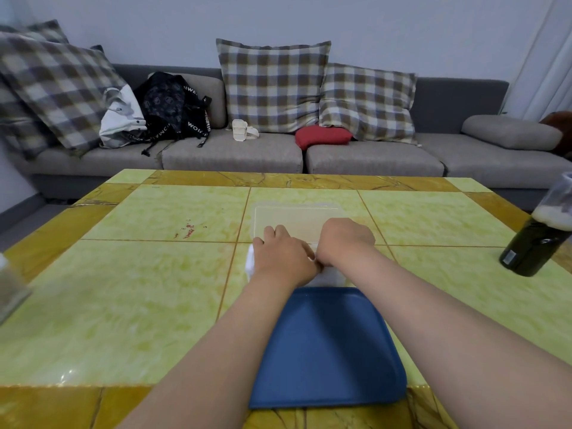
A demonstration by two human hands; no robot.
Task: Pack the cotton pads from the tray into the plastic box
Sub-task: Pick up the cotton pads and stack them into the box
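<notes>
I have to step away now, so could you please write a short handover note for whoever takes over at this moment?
Left hand grips white cotton pads just past the far edge of the blue tray. Right hand is curled over the same pads; its fingers are hidden. The tray's visible part is bare. The clear plastic box sits just beyond the hands; no pads show in it. Left: put the pads into the box.
</notes>
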